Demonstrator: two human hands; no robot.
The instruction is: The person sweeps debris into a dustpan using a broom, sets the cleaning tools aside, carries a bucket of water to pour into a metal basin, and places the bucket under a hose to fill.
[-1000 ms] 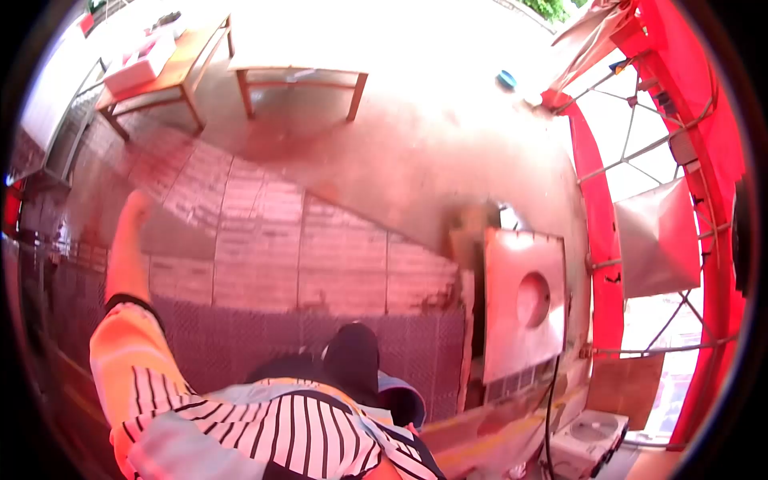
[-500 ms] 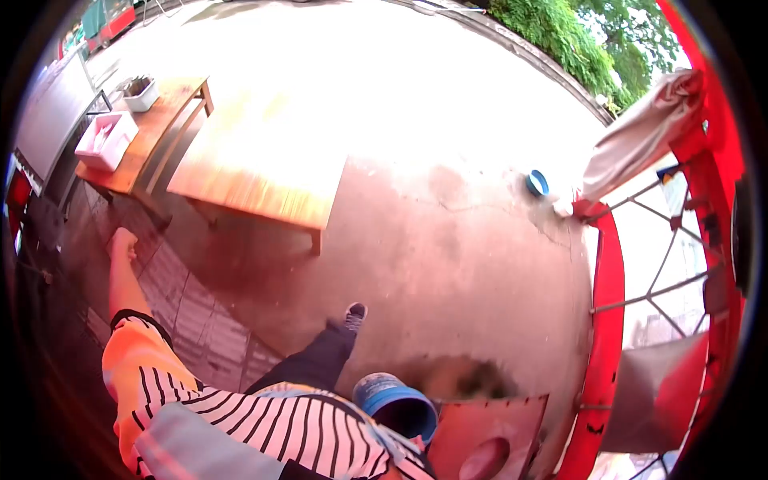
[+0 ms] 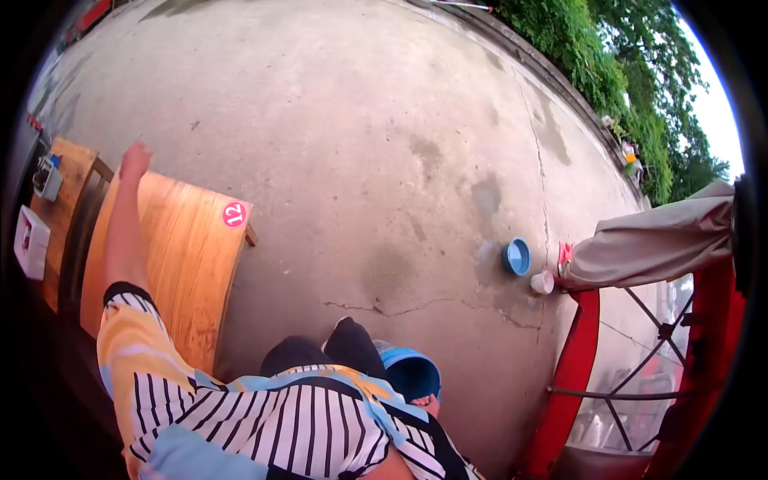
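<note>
Right hand [image 3: 426, 403]: fingers curled at near rim of blue bucket [image 3: 409, 368] | Left hand [image 3: 134, 160]: near wooden table [image 3: 180, 260], left; finger spread unclear

From my feed I make out a wooden tabletop [image 3: 176, 256] bearing a red 12 sticker [image 3: 234, 214]; a narrower tabletop [image 3: 76, 160] carrying a white box [image 3: 32, 246] and a container [image 3: 48, 182]; and concrete ground [image 3: 320, 160], where a blue basin [image 3: 517, 257] sits just beside a pail [image 3: 542, 282].
</note>
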